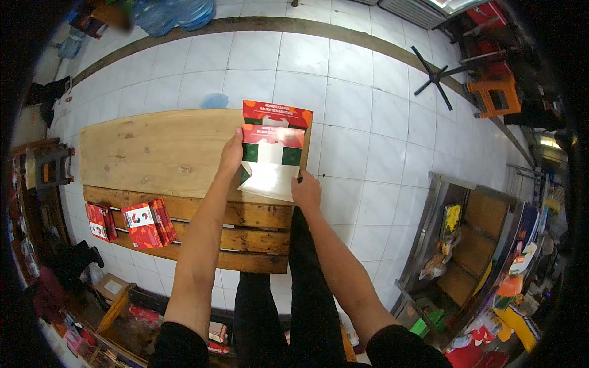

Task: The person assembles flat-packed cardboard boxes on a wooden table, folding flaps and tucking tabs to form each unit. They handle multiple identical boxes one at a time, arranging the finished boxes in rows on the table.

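The left hand [231, 153] shows only its back and thumb side, its fingertips hidden behind the left edge of the flat cardboard box blank [272, 150], and the right hand [305, 189] tucks its fingertips under the blank's lower right corner. The blank covers the far right corner of the wooden surface [153, 153] beneath it. Left of the blank, near the surface's front edge, the red packets [149, 223] carry markings too small to make out
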`<action>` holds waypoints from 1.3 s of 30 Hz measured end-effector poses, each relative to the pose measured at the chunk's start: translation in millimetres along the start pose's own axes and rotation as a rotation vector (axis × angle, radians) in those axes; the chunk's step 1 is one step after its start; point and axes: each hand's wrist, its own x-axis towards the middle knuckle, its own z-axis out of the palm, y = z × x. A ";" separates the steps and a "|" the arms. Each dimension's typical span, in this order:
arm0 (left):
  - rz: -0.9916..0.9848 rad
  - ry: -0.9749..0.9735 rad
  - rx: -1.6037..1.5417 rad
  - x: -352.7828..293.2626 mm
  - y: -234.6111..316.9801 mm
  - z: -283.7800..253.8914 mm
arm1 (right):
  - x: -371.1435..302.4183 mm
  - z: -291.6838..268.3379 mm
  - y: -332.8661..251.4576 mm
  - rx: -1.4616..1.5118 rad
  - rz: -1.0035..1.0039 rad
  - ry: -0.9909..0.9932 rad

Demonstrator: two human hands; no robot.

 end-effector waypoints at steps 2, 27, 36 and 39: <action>0.027 -0.022 -0.042 -2.1 0.7 1.1 | 0.9 -3.4 0.7 -0.019 0.011 0.006; 0.076 -0.122 -0.155 50.0 -16.4 9.6 | 29.3 -24.0 -28.6 0.101 0.182 0.005; 0.000 -0.170 -0.177 47.6 -8.5 4.8 | 32.7 -24.0 -25.5 0.109 0.106 -0.006; -0.007 -0.165 -0.199 48.9 -8.3 5.2 | 32.3 -25.4 -26.6 0.127 0.087 0.010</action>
